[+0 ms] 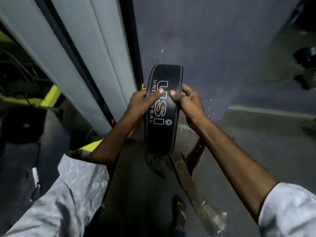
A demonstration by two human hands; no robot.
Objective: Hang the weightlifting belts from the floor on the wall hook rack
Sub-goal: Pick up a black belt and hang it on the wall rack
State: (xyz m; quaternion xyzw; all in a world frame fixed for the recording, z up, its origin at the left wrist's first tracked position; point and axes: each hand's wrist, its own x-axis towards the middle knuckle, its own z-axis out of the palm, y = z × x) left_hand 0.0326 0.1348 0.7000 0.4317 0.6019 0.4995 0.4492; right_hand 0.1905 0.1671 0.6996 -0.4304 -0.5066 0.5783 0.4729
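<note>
A black weightlifting belt (162, 132) with white stitching and a white printed logo is held upright in front of the grey wall. My left hand (143, 100) grips its left edge, thumb on the logo. My right hand (186, 100) grips its right edge, thumb also on the face. The belt's lower end and buckle hang down between my forearms. A brown leather belt (191, 178) lies on the floor below, partly bent. No hook rack shows in this view.
A grey wall (213, 48) rises straight ahead, and a pale grey pillar (82, 57) stands to the left. Yellow-green machine frame (51, 96) and a black weight plate (24, 124) sit at left. Dark equipment (306, 65) lies on the floor at right. My foot (179, 212) is below.
</note>
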